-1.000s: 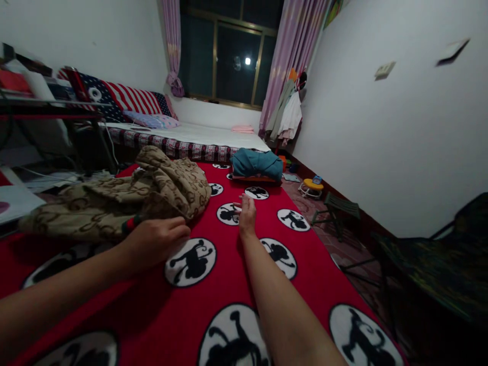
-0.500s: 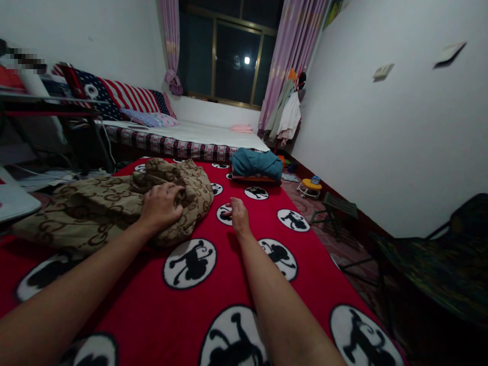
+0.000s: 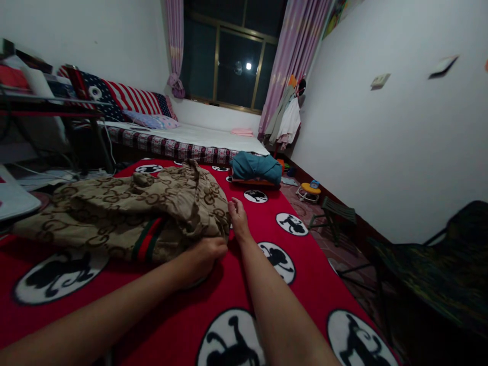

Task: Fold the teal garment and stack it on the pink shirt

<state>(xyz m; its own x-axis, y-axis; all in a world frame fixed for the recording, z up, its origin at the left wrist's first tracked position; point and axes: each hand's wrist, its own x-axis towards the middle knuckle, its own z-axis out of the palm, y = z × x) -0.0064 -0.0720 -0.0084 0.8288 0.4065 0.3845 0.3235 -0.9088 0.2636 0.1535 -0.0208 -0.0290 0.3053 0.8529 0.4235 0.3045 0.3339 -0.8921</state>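
A tan garment (image 3: 125, 203) with a brown letter pattern and a green-red-green stripe lies rumpled on the red blanket (image 3: 152, 315); its exact kind is hard to tell. My left hand (image 3: 206, 256) is closed on the garment's near right edge, knuckles up. Just to its right, my right hand (image 3: 238, 218) rests at the garment's right border. Its fingers are stretched out and hold nothing that I can see; part of them lies against the cloth's edge.
Beyond stands a folded teal cloth bundle (image 3: 256, 166). A bed (image 3: 198, 134) is under the window. To the right are a yellow stool (image 3: 309, 189), a folding stool (image 3: 335, 213) and a dark camouflage chair (image 3: 430, 274). A desk (image 3: 57, 107) stands left.
My left hand has moved right and nearer, from the top of the garment to its near edge. The garment has spread toward my right hand, showing the stripe. My right hand has hardly moved.
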